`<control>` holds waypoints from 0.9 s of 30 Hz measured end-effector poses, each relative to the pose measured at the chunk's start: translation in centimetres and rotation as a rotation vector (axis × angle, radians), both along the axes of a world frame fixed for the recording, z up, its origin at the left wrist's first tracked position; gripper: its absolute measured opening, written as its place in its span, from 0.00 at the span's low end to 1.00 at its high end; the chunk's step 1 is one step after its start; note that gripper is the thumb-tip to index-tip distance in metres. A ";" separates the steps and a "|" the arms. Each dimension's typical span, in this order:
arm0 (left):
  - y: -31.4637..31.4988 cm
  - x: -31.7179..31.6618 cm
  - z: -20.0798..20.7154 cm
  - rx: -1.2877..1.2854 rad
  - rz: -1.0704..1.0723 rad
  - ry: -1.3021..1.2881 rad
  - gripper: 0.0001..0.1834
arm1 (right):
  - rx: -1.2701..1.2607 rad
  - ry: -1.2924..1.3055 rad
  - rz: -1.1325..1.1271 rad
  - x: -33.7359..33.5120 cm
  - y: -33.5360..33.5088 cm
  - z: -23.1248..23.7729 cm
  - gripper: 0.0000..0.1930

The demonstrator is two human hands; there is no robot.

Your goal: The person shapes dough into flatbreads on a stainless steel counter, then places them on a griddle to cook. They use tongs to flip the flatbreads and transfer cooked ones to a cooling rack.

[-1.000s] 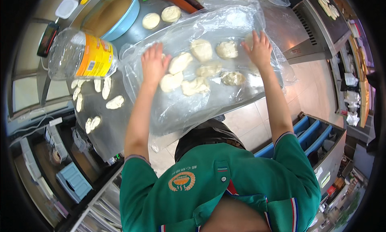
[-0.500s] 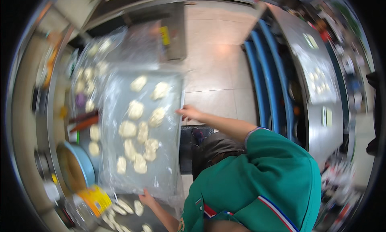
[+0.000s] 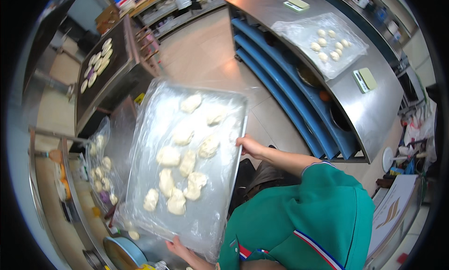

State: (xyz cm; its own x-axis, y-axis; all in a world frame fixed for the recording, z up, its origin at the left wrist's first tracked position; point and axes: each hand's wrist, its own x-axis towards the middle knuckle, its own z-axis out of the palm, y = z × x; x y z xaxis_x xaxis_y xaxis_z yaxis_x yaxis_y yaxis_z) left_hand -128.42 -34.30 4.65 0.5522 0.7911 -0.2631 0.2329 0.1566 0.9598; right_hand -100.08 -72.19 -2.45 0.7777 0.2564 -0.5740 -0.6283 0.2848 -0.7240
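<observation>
A large metal tray (image 3: 216,195) lined with clear plastic film is held between both my hands. Several pale, uneven lumps of dough (image 3: 182,134) lie spread over it. My right hand (image 3: 251,146) is closed on the tray's right-hand rim, fingers partly hidden under it. At the near edge, my left hand (image 3: 177,248) grips the rim through the loose film, with its other fingers out of sight beneath. The film hangs over the tray's edges.
A steel worktable (image 3: 322,55) with blue shelves carries dough balls (image 3: 334,45) on film and two scales. At far left, flat dough pieces (image 3: 97,64) lie on a dark griddle-like surface. A blue basin (image 3: 125,252) and filmed dough pieces (image 3: 104,176) sit on the left counter.
My view has swung right. The tray has moved with it, away from the left counter and towards the aisle, tilting slightly; both hands keep hold of its rim.
</observation>
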 end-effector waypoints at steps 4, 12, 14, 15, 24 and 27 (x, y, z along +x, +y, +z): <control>-8.5 14.6 2.0 0.055 -0.329 -0.074 0.24 | -0.004 -0.061 -0.427 -0.1 -14.3 0.2 0.14; -38.8 36.3 1.1 -0.030 -1.166 -0.187 0.15 | -0.084 -0.010 -1.379 -14.5 -40.5 -0.1 0.13; -46.9 37.7 -0.5 -0.069 -1.375 -0.167 0.12 | -0.087 -0.027 -1.607 -20.6 -44.3 -0.8 0.13; -50.8 37.5 -1.3 -0.124 -1.450 -0.128 0.12 | -0.123 -0.031 -1.722 -23.7 -45.8 -1.2 0.13; -68.4 21.1 -9.9 -0.184 -2.053 0.267 0.08 | -0.672 0.334 -1.933 -46.0 -57.0 -2.4 0.20; -69.3 19.1 -11.8 -0.196 -2.259 0.321 0.11 | -0.688 0.404 -2.020 -47.8 -60.9 -3.9 0.24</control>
State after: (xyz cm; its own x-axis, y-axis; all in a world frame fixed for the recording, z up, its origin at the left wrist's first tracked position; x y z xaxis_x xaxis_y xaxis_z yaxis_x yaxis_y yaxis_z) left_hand -109.31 -103.58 -7.19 0.1501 -0.8728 -0.4644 0.1980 -0.4337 0.8790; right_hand -147.83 -133.10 -6.30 -0.4976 -0.7938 -0.3497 0.0036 0.4013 -0.9160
